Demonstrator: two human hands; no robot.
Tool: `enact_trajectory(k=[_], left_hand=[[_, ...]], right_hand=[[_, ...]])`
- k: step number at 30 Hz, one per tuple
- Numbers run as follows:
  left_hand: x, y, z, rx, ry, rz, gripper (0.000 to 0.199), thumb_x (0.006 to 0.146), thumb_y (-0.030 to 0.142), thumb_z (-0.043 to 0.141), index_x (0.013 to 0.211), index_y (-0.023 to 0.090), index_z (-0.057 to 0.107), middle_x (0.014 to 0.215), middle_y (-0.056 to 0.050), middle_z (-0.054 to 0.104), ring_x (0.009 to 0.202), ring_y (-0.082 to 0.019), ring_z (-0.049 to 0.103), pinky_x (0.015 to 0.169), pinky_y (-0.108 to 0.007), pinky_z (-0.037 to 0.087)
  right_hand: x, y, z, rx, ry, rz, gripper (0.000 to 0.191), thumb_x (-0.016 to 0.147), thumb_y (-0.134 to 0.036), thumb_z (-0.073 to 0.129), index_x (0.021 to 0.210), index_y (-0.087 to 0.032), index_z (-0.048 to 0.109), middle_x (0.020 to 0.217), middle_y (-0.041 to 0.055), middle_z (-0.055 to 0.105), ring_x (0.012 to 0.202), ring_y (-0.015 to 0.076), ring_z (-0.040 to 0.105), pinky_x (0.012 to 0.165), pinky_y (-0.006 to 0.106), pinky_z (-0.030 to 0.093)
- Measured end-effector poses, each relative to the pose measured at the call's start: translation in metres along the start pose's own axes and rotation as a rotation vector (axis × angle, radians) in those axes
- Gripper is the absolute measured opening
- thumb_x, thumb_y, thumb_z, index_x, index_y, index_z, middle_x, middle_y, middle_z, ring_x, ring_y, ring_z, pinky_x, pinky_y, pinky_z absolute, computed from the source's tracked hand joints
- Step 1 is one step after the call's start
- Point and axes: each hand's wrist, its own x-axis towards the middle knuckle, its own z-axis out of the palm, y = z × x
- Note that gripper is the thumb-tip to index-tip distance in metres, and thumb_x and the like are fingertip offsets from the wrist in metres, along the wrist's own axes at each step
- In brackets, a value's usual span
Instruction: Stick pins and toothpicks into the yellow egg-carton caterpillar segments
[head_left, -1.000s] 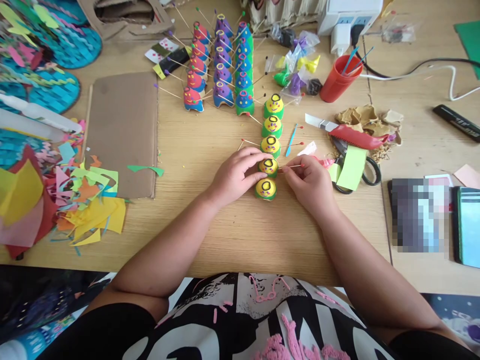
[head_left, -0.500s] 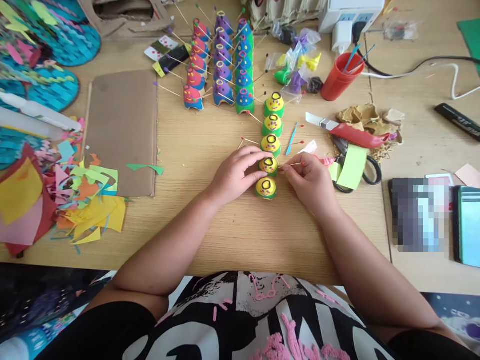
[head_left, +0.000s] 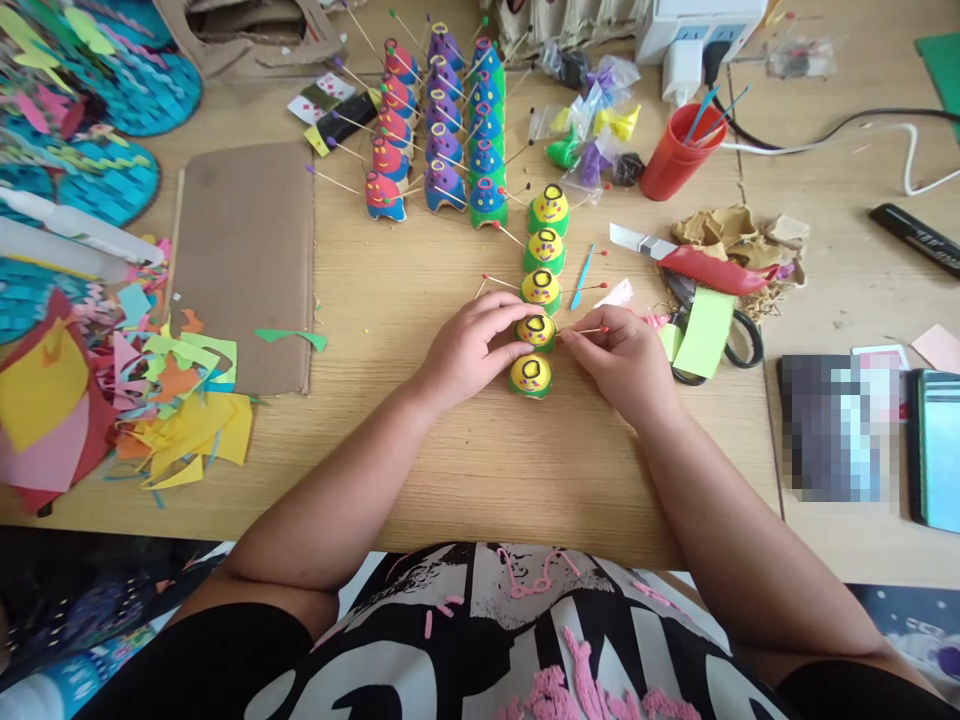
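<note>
A column of yellow and green egg-carton bumps (head_left: 546,248) with small faces and dark loops stands on the table. My left hand (head_left: 480,345) grips the column from the left, thumb and fingers around its second bump from the bottom. At the right side of that same bump, my right hand (head_left: 619,360) pinches a thin stick (head_left: 589,331) with a red tip. The stick's inner end reaches the bump's side; whether it is inserted cannot be made out. Similar red-tipped sticks project from the bumps above.
Behind stand red (head_left: 388,160), purple (head_left: 444,140) and blue-green (head_left: 488,150) bump rows with sticks. A red cutter (head_left: 712,272), scissors (head_left: 746,340) and a red cup (head_left: 682,155) lie or stand right; cardboard (head_left: 244,265) and paper scraps (head_left: 180,420) are left.
The fingers of my right hand have shifted slightly on the stick, and its red tip shows more clearly. My left hand keeps its grip on the column.
</note>
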Motion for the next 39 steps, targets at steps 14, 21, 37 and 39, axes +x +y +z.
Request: enact_trajectory(k=[14, 21, 37, 39], left_hand=[[-0.0004, 0.0003, 0.0, 0.014, -0.001, -0.009, 0.039, 0.094, 0.025, 0.07, 0.133, 0.022, 0.07, 0.129, -0.008, 0.069, 0.12, -0.022, 0.066, 0.108, -0.037, 0.054], [0.0001, -0.0012, 0.0006, 0.008, -0.001, -0.008, 0.04, 0.094, 0.026, 0.07, 0.134, 0.022, 0.07, 0.128, -0.008, 0.069, 0.119, -0.022, 0.066, 0.107, -0.036, 0.054], [0.0004, -0.003, 0.0017, 0.006, 0.005, 0.0, 0.039, 0.094, 0.025, 0.07, 0.133, 0.023, 0.07, 0.127, -0.008, 0.069, 0.119, -0.022, 0.066, 0.107, -0.036, 0.054], [0.0002, -0.0032, 0.0019, 0.007, 0.007, 0.004, 0.039, 0.094, 0.025, 0.071, 0.133, 0.022, 0.07, 0.127, -0.008, 0.069, 0.119, -0.022, 0.066, 0.107, -0.036, 0.054]], right_hand=[[0.0018, -0.0026, -0.0017, -0.053, -0.033, 0.022, 0.026, 0.085, -0.034, 0.078, 0.076, -0.023, 0.057, 0.056, -0.0061, 0.05, 0.05, 0.0085, 0.036, 0.049, 0.027, 0.025], [0.0006, 0.0011, 0.0016, 0.021, -0.005, 0.016, 0.03, 0.082, -0.044, 0.079, 0.076, -0.023, 0.058, 0.058, -0.0044, 0.053, 0.049, 0.0083, 0.033, 0.048, 0.027, 0.02], [-0.0015, 0.0028, 0.0066, -0.01, 0.05, -0.006, 0.025, 0.087, -0.032, 0.075, 0.073, -0.023, 0.056, 0.059, -0.0042, 0.051, 0.052, 0.0093, 0.033, 0.05, 0.028, 0.024], [-0.0015, 0.0027, 0.0066, -0.009, 0.051, -0.005, 0.025, 0.087, -0.032, 0.075, 0.073, -0.023, 0.056, 0.06, -0.0039, 0.052, 0.053, 0.0092, 0.034, 0.05, 0.027, 0.024]])
